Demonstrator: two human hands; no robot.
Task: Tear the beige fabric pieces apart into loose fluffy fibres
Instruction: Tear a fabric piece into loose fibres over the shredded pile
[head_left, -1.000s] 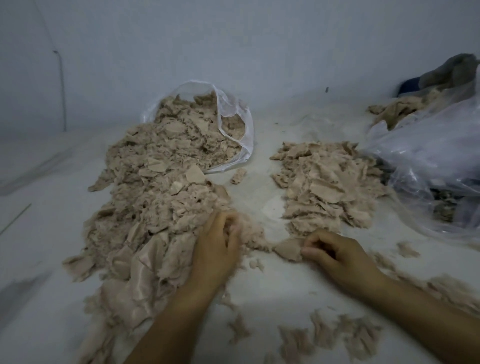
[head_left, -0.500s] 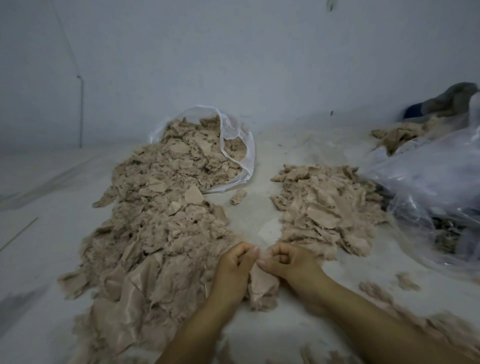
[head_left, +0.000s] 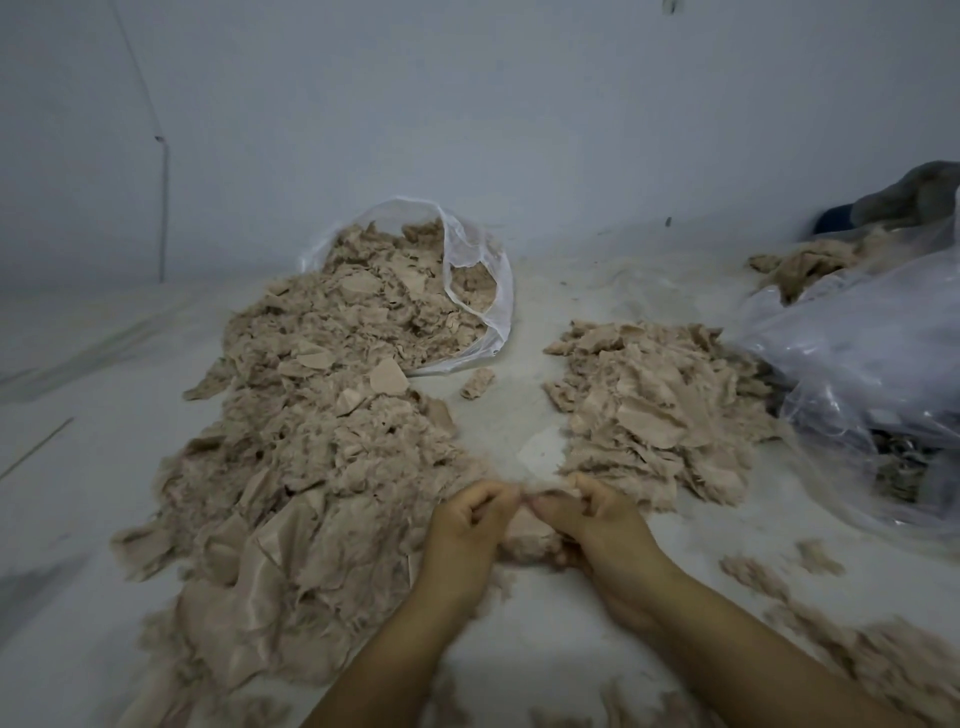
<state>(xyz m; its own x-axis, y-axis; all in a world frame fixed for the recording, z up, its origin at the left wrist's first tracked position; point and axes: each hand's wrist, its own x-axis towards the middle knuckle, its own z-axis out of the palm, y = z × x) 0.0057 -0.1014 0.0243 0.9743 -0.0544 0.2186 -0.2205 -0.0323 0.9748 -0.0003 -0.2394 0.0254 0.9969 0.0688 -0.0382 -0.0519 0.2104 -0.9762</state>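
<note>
A small beige fabric piece (head_left: 525, 538) hangs between my two hands near the front middle of the white surface. My left hand (head_left: 465, 530) pinches its top edge from the left and my right hand (head_left: 589, 522) pinches it from the right, fingertips almost touching. A large heap of beige fabric pieces and fluff (head_left: 311, 457) spreads to the left of my hands. A smaller heap (head_left: 654, 410) lies behind my right hand.
A clear plastic bag (head_left: 480, 291) lies open at the back, spilling fabric onto the left heap. A big crumpled plastic bag (head_left: 872, 364) fills the right side. Loose fibre tufts (head_left: 852, 649) lie scattered at the front right. A wall stands behind.
My right hand picked up a fabric piece from the surface and my left hand left the big heap; both now pinch the piece together in the middle.
</note>
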